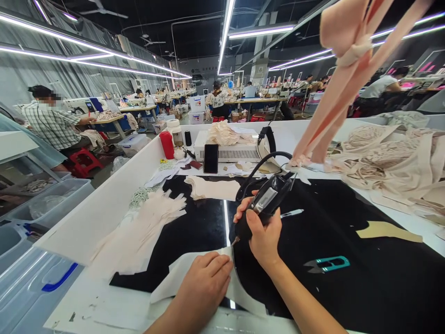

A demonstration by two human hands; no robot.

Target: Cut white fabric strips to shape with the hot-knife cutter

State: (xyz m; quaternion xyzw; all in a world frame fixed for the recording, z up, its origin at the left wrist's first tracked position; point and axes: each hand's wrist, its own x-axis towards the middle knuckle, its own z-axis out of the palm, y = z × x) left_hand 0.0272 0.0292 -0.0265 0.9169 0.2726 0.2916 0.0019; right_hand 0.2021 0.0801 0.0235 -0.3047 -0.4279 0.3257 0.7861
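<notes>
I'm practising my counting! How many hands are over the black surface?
2. The left hand lies on the white piece; the right hand grips the black tool, which partly hides its fingers.

- Fabric (175, 278): pale, curved along its right side, spread on the table (333, 222), partly hidden.
- Tool (267, 197): black and silver, corded, tilted, its thin tip pointing down at the fabric's upper edge.

- White table (78, 294), walled along its left and back, spanning the frame
- Black mat (368, 292) across its middle
- On the mat: pale fabric piece (177, 273), lower centre; teal snips (335, 264), lower right; tan piece (389, 231), right
- Pale fabric heap (403, 162), upper right
- Vented white box (205, 153), upper centre
</notes>
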